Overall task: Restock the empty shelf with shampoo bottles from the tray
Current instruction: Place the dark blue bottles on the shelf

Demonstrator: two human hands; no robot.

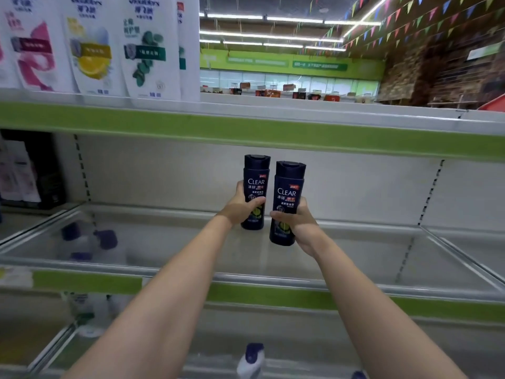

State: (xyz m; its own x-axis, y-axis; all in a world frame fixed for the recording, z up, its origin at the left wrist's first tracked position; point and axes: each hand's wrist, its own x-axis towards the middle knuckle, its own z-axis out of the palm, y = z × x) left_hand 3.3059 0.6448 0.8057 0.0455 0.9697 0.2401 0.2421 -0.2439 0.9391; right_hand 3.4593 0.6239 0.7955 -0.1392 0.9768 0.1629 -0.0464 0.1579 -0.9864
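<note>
Both arms reach into the middle shelf (355,250), a white metal shelf with a green front strip. My left hand (241,205) grips a dark blue "CLEAR" shampoo bottle (256,176) upright, near the shelf's back. My right hand (296,222) grips a second, identical dark blue bottle (289,187) just to the right and slightly nearer to me. I cannot tell whether either bottle's base touches the shelf. No tray is in view.
White shampoo bottles (90,47) line the upper shelf (246,127) at the left. Clear dividers (464,255) bound the middle shelf bay; blurred bottles (103,237) show behind the left divider. A white bottle with a blue cap (252,359) stands on the lower shelf.
</note>
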